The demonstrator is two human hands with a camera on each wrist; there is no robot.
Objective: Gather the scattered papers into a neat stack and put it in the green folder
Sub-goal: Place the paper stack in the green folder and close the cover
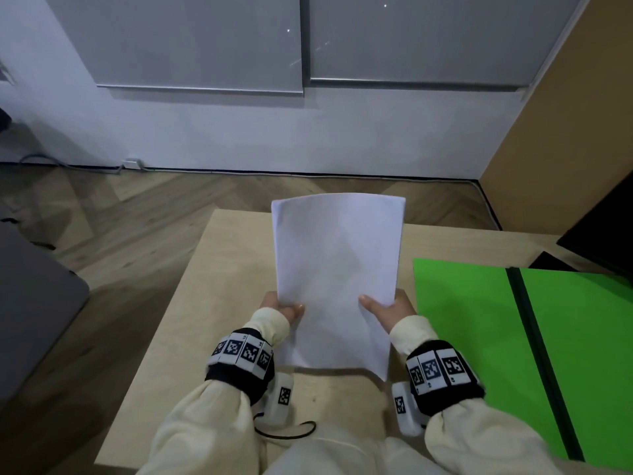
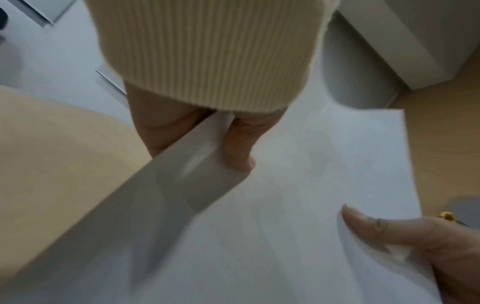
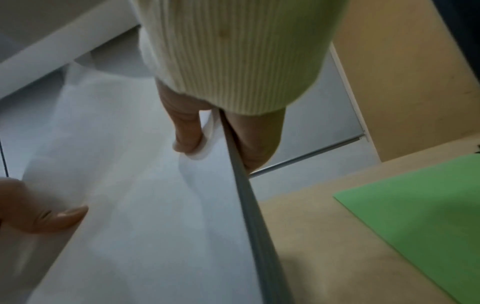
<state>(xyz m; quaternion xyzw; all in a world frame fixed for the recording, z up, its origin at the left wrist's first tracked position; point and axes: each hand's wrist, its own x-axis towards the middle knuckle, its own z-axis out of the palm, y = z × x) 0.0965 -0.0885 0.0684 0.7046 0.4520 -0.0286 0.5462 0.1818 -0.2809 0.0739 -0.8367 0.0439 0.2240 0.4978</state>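
The pale wooden bench (image 1: 212, 303) carries the green folder (image 1: 479, 337), which lies open and flat on its right side, a dark spine running between its two green halves. Left of the folder, and apart from it, the stack of white papers (image 1: 337, 269) is held up over the bench, its sheets squared together and its top edge bowing slightly; the lower edge hangs just above the wood. The left hand (image 1: 279, 308) grips the stack's left edge, thumb on the front face and fingers behind. The right hand (image 1: 387, 311) grips the right edge the same way, thumb pressed on the front sheet. Both wrists wear black bands with printed square markers over cream ribbed sleeves (image 1: 479, 437).
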